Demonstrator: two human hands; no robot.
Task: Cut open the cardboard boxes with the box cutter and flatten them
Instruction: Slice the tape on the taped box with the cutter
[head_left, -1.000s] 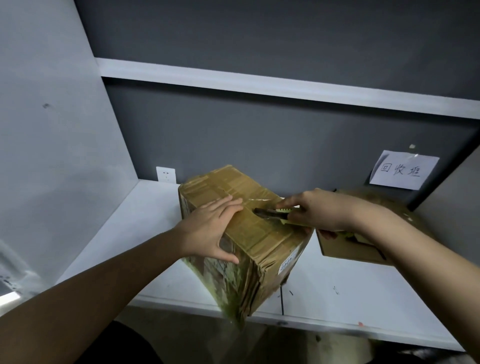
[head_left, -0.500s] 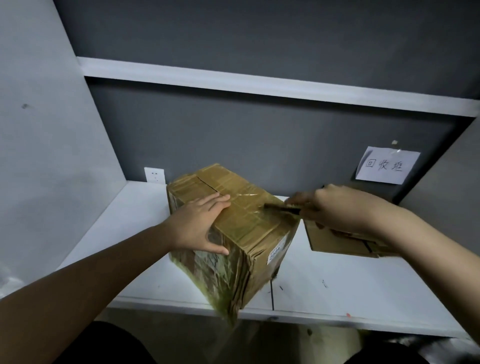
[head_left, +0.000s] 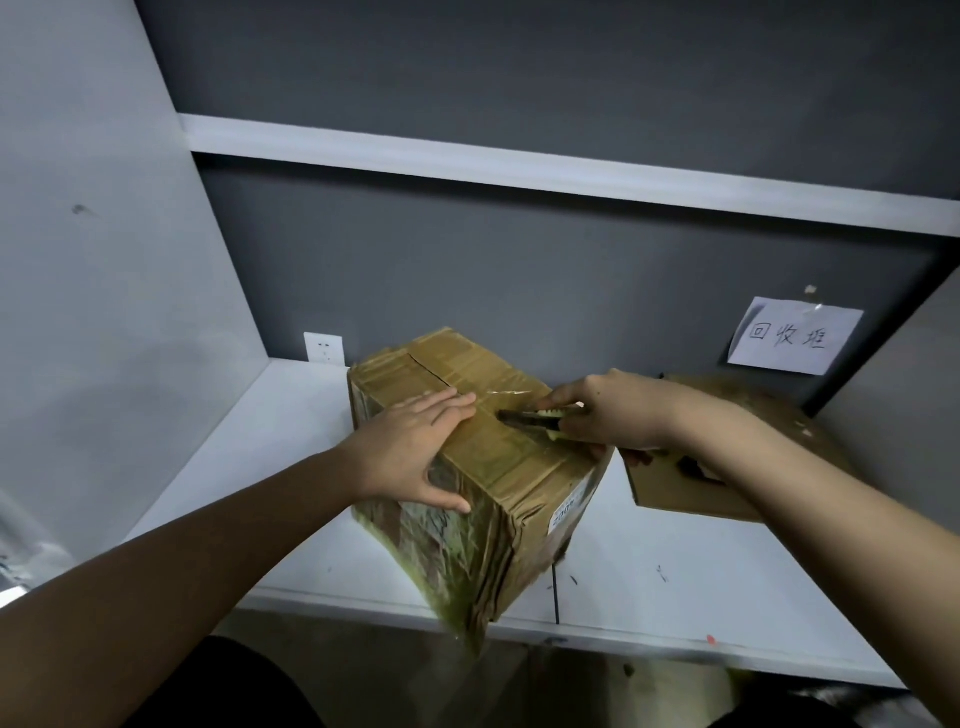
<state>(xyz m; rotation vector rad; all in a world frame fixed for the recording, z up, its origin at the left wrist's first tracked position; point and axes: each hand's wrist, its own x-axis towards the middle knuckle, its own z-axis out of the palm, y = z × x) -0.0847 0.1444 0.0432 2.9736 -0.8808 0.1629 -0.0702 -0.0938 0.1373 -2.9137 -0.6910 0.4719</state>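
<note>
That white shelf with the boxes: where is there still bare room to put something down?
The shelf is bare left of the taped box, up to the side wall. A second bare patch lies at the front right, below the second box. Between the boxes it is crowded: the right hand works the box cutter there.

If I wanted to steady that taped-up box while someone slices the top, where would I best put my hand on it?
Hold the taped box at its upper left edge, coming from the left, as the left hand does: palm flat on top, thumb down the near side. That corner is broad and firm, and it probably keeps your fingers off the seam where the right hand brings the box cutter.
</note>
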